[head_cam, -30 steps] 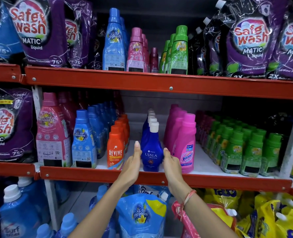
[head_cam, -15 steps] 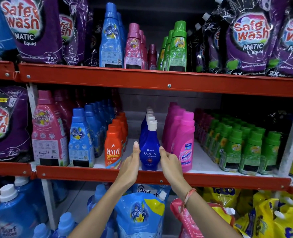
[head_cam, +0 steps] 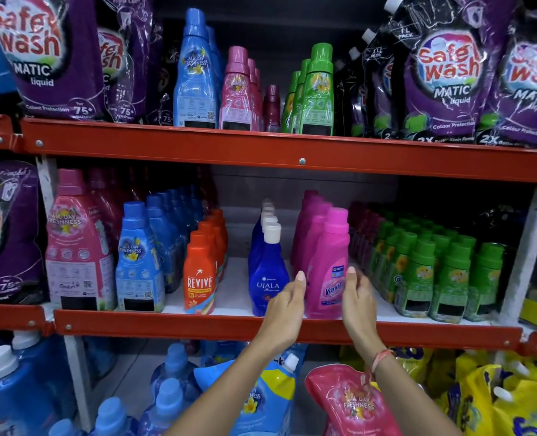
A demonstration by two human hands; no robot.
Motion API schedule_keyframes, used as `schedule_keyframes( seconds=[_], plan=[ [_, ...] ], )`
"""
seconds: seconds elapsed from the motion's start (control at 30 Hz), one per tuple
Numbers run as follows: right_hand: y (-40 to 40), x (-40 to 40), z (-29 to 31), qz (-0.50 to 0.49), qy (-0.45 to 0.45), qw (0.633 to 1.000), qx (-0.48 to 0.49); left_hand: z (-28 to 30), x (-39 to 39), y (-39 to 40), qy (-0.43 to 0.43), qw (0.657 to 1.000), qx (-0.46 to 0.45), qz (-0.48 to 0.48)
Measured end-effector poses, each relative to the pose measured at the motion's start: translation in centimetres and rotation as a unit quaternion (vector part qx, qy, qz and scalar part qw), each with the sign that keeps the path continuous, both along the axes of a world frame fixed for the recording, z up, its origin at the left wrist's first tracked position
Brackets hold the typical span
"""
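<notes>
Pink Vanish bottle (head_cam: 327, 265) at the near edge of the middle shelf (head_cam: 166, 323), right of the blue Ujala bottle (head_cam: 265, 275). Left hand (head_cam: 287, 308) and right hand (head_cam: 358, 302) flank it, both hands released, fingers relaxed, grasping nothing.

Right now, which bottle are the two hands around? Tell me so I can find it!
Find the middle red shelf. Near its centre, the front pink bottle stands between the left hand and right hand. It says Vanish and has a pink cap, unlike the blue Ujala bottle beside it.
</notes>
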State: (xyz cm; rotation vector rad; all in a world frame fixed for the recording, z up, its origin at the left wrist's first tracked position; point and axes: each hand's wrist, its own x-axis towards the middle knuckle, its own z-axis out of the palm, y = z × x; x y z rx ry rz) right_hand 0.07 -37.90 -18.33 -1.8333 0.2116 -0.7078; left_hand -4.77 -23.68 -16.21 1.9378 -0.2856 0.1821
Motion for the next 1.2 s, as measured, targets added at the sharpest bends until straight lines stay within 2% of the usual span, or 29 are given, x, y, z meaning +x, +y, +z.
schedule_keyframes(
  seconds=[0.1,0.2,0.37,0.53,0.8,1.0,1.1,1.2],
  plan=[
    [-0.1,0.0,0.3,0.029,0.069,0.997,0.009,0.0,0.4,-1.0,0.068,0.997,-0.019,-0.016],
    [-0.2,-0.1,0.5,0.055,0.1,0.993,0.009,0.0,1.2,-1.6,0.101,0.993,-0.06,-0.027],
    [-0.3,-0.9,1.2,0.094,0.123,0.988,0.017,-0.7,3.0,-2.0,0.111,0.991,-0.047,-0.056],
    [-0.1,-1.5,1.2,0.082,0.12,0.989,0.011,0.1,3.0,-1.8,0.104,0.993,-0.009,-0.054],
    [-0.6,-1.9,0.9,0.019,0.11,0.994,-0.014,1.3,2.6,-1.4,0.145,0.985,-0.056,-0.081],
    [-0.9,-1.7,0.7,0.018,0.108,0.994,-0.032,0.6,3.2,-1.6,0.131,0.984,-0.062,-0.108],
    [-1.2,-1.4,0.5,0.036,0.108,0.993,-0.027,-0.1,3.4,-1.4,0.114,0.988,-0.001,-0.101],
    [-1.4,-2.0,1.1,0.05,0.068,0.996,-0.022,-0.1,2.8,-0.9,0.03,0.998,0.028,-0.058]
  ],
)
